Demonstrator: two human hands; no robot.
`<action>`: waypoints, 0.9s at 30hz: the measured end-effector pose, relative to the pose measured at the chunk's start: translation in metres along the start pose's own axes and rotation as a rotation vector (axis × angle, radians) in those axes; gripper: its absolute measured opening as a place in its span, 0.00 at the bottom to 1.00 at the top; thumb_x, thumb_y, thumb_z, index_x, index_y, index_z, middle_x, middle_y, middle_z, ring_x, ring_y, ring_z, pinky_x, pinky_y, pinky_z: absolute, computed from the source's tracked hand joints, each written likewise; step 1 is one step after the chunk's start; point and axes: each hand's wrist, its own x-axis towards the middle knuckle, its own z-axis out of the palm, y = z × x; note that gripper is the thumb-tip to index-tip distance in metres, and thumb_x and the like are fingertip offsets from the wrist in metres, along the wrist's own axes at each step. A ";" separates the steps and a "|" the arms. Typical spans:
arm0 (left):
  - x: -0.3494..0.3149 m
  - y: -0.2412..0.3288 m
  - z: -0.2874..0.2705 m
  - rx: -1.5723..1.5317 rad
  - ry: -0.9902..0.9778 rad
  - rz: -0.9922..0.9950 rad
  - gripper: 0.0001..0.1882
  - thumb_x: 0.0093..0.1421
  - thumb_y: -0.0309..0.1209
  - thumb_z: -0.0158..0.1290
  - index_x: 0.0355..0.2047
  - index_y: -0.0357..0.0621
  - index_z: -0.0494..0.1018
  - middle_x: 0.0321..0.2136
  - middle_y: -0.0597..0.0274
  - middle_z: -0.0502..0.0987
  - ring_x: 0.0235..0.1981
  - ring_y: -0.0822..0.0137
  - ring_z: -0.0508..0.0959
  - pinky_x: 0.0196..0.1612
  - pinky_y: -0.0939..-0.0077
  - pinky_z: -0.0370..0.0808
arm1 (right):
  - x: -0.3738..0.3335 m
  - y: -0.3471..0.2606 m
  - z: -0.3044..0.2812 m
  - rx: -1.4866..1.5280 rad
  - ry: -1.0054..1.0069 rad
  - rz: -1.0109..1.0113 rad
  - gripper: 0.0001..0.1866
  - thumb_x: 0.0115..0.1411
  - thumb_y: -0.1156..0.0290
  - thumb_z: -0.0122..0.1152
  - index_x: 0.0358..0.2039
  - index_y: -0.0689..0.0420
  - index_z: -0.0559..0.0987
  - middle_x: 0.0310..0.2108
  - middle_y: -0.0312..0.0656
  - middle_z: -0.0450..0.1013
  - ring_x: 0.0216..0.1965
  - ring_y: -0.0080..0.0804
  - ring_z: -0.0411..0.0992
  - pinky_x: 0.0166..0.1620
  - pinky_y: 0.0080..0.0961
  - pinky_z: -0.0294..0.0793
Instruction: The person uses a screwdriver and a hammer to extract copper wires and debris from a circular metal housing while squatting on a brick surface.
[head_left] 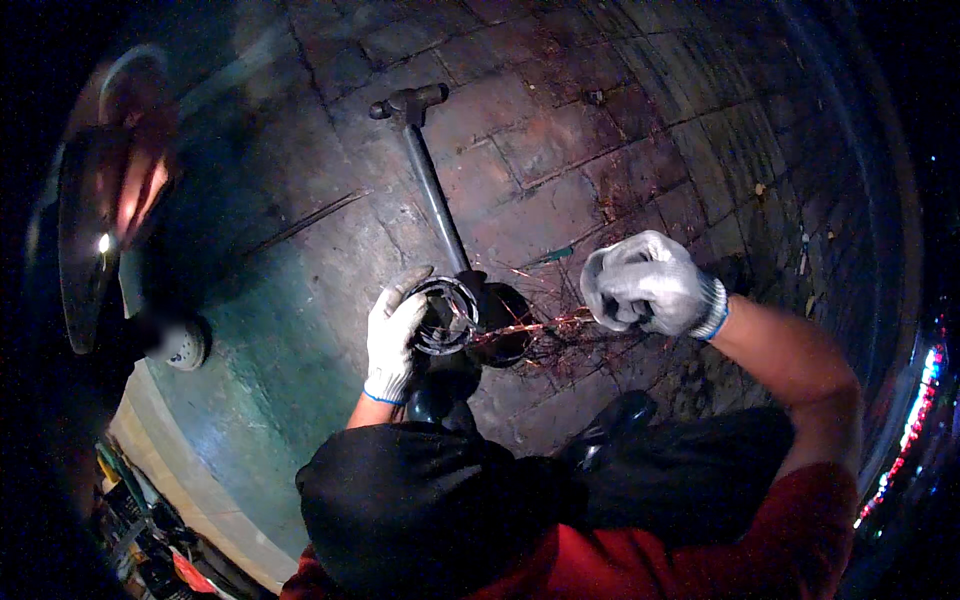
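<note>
My left hand (pixel 392 335), in a white knitted glove with a blue cuff edge, is closed around the side of a round grey metal ring (pixel 442 349), which looks like a motor stator. Reddish copper wires (pixel 530 327) stretch from the ring across to my right hand (pixel 655 285). That hand, gloved the same way, has its fingers curled around the wire ends. More loose wire lies tangled below the strand. A hammer (pixel 430 185) with a long grey handle lies on the ground ahead, its head pointing away from me and its handle end near the ring.
Stone paving (pixel 560 120) with joints and scattered debris spreads ahead. A dark round part (pixel 505 310) sits behind the wires. My dark shoe (pixel 625 412) is close to the wire tangle. At the lower left lie assorted tools (pixel 150 530); a whitish round object (pixel 185 345) stands farther up.
</note>
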 end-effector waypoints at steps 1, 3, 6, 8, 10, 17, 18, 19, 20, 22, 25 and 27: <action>0.003 -0.003 -0.002 -0.029 -0.019 0.001 0.26 0.60 0.30 0.51 0.57 0.27 0.62 0.43 0.48 0.76 0.41 0.60 0.79 0.45 0.68 0.78 | 0.004 0.005 -0.001 0.066 0.033 -0.024 0.16 0.56 0.70 0.54 0.14 0.64 0.72 0.27 0.52 0.74 0.19 0.32 0.68 0.24 0.28 0.67; -0.002 -0.002 -0.002 -0.090 -0.035 -0.015 0.28 0.61 0.31 0.51 0.58 0.28 0.61 0.45 0.48 0.76 0.43 0.60 0.78 0.47 0.67 0.77 | 0.015 0.018 -0.003 0.198 0.103 -0.091 0.17 0.59 0.69 0.52 0.15 0.63 0.72 0.28 0.51 0.74 0.21 0.34 0.70 0.28 0.29 0.69; 0.001 -0.010 -0.003 -0.279 0.003 0.020 0.29 0.61 0.31 0.51 0.59 0.29 0.59 0.46 0.48 0.75 0.44 0.59 0.78 0.49 0.65 0.77 | 0.025 0.026 -0.006 0.171 0.260 -0.048 0.14 0.61 0.67 0.53 0.25 0.64 0.77 0.29 0.47 0.76 0.26 0.32 0.73 0.33 0.27 0.72; 0.001 -0.009 -0.005 -0.277 0.017 0.051 0.30 0.61 0.29 0.51 0.61 0.31 0.56 0.48 0.47 0.74 0.45 0.58 0.78 0.51 0.64 0.76 | 0.031 0.032 -0.016 0.070 0.302 -0.015 0.12 0.62 0.66 0.54 0.30 0.64 0.79 0.30 0.44 0.77 0.28 0.30 0.74 0.35 0.26 0.73; 0.003 -0.010 -0.007 -0.348 0.017 0.086 0.29 0.61 0.25 0.49 0.61 0.31 0.56 0.48 0.47 0.73 0.45 0.58 0.77 0.52 0.62 0.76 | 0.033 0.047 -0.039 -0.053 0.279 -0.042 0.12 0.62 0.66 0.55 0.35 0.63 0.79 0.30 0.40 0.77 0.29 0.28 0.74 0.35 0.25 0.73; 0.008 -0.014 -0.012 0.190 0.053 0.166 0.33 0.60 0.34 0.54 0.62 0.34 0.57 0.56 0.51 0.67 0.55 0.62 0.69 0.58 0.69 0.67 | 0.044 0.023 -0.098 -0.727 0.848 -0.096 0.21 0.56 0.55 0.60 0.39 0.62 0.79 0.33 0.48 0.77 0.34 0.40 0.75 0.41 0.33 0.73; 0.008 -0.016 -0.012 0.178 0.050 0.176 0.32 0.61 0.34 0.54 0.62 0.34 0.57 0.57 0.51 0.67 0.55 0.62 0.69 0.58 0.68 0.67 | 0.045 0.005 -0.082 -0.922 0.875 -0.214 0.27 0.54 0.48 0.61 0.38 0.62 0.80 0.33 0.54 0.77 0.34 0.49 0.75 0.41 0.38 0.73; 0.005 -0.011 -0.007 0.225 0.047 0.166 0.29 0.65 0.39 0.47 0.62 0.34 0.58 0.57 0.50 0.67 0.55 0.61 0.69 0.59 0.68 0.65 | 0.046 -0.009 -0.060 -0.948 0.779 -0.246 0.23 0.56 0.53 0.60 0.38 0.62 0.79 0.35 0.50 0.77 0.36 0.42 0.75 0.43 0.35 0.73; 0.006 -0.015 -0.011 0.270 0.040 0.211 0.29 0.67 0.40 0.44 0.62 0.33 0.58 0.57 0.50 0.67 0.55 0.61 0.69 0.60 0.67 0.65 | 0.046 -0.019 -0.033 -0.973 0.683 -0.278 0.19 0.58 0.57 0.59 0.39 0.61 0.79 0.38 0.47 0.77 0.38 0.35 0.74 0.44 0.32 0.72; 0.012 -0.028 -0.023 0.369 0.016 0.294 0.29 0.69 0.44 0.38 0.61 0.33 0.59 0.57 0.49 0.68 0.56 0.60 0.69 0.61 0.67 0.64 | 0.051 -0.025 0.003 -1.315 0.462 -0.387 0.21 0.58 0.52 0.59 0.36 0.61 0.80 0.36 0.49 0.76 0.38 0.43 0.75 0.44 0.36 0.74; 0.009 -0.027 -0.015 0.324 -0.037 0.272 0.28 0.71 0.42 0.30 0.59 0.31 0.62 0.57 0.47 0.68 0.56 0.61 0.70 0.61 0.70 0.62 | 0.069 -0.017 0.047 -1.456 0.264 -0.339 0.33 0.55 0.39 0.54 0.32 0.63 0.81 0.34 0.56 0.74 0.37 0.52 0.75 0.42 0.41 0.75; 0.010 -0.031 -0.006 0.250 -0.075 0.253 0.27 0.71 0.39 0.30 0.58 0.30 0.64 0.55 0.47 0.69 0.55 0.62 0.70 0.61 0.71 0.62 | 0.078 -0.014 0.067 -1.502 0.125 -0.198 0.38 0.53 0.34 0.51 0.30 0.65 0.81 0.34 0.58 0.74 0.36 0.54 0.75 0.41 0.43 0.75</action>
